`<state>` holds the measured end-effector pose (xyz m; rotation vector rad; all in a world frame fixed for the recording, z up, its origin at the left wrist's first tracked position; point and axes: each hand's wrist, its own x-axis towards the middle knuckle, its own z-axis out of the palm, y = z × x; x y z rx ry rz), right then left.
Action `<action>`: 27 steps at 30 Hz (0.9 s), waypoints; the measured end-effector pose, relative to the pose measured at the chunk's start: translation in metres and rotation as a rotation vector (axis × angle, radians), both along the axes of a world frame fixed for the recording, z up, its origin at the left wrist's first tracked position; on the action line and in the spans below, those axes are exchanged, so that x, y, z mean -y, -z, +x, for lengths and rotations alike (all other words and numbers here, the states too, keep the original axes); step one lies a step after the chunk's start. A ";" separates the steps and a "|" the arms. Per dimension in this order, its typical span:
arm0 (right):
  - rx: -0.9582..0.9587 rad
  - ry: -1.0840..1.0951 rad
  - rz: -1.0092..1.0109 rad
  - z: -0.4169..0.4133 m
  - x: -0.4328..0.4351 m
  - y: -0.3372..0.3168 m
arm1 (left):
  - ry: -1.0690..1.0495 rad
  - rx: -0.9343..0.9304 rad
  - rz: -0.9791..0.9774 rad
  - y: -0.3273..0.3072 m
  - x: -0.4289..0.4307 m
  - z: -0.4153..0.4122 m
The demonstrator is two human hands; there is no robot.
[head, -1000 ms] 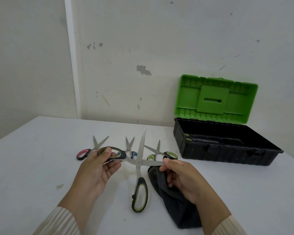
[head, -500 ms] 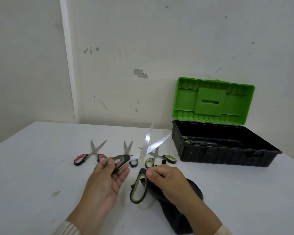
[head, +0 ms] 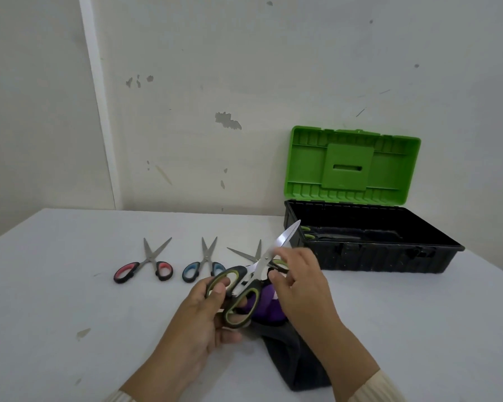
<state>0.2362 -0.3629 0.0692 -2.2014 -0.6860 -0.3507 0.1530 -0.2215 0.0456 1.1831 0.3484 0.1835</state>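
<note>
My left hand [head: 206, 311] grips the handles of a large pair of black-and-green scissors [head: 238, 297]. Their blades are closed and point up and to the right, toward the toolbox. My right hand [head: 299, 282] hovers just right of the blades with loosely curled fingers, the forefinger tip touching the blade near the pivot. Under my right wrist a dark grey cloth [head: 296, 358] lies on the white table [head: 70, 314], with something purple [head: 269, 310] on it.
Red-handled scissors [head: 143, 268], blue-handled scissors [head: 204, 265] and a small green-handled pair [head: 250, 253], partly hidden, lie in a row at mid table. A black toolbox [head: 375, 256] with its green lid [head: 352, 166] raised stands at the right, with green-handled scissors [head: 310, 232] inside.
The large scissors went from spread wide to closed. My right hand left the lower handle and rose to the blades. My left hand now holds both handles.
</note>
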 end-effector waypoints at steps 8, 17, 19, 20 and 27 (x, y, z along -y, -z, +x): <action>0.200 -0.133 -0.502 0.008 0.019 -0.015 | 0.110 0.005 0.118 -0.010 0.003 0.002; 0.036 0.109 -0.554 0.080 0.082 -0.042 | -0.008 0.177 0.784 -0.007 0.075 0.062; 0.072 0.196 -0.576 0.107 0.093 -0.051 | 0.082 0.115 1.066 0.003 0.087 0.081; 0.101 0.233 -0.589 0.121 0.096 -0.055 | 0.158 0.064 1.168 0.008 0.092 0.089; -0.037 0.304 -0.959 0.221 0.093 -0.043 | 0.283 -0.092 1.526 0.031 0.104 0.112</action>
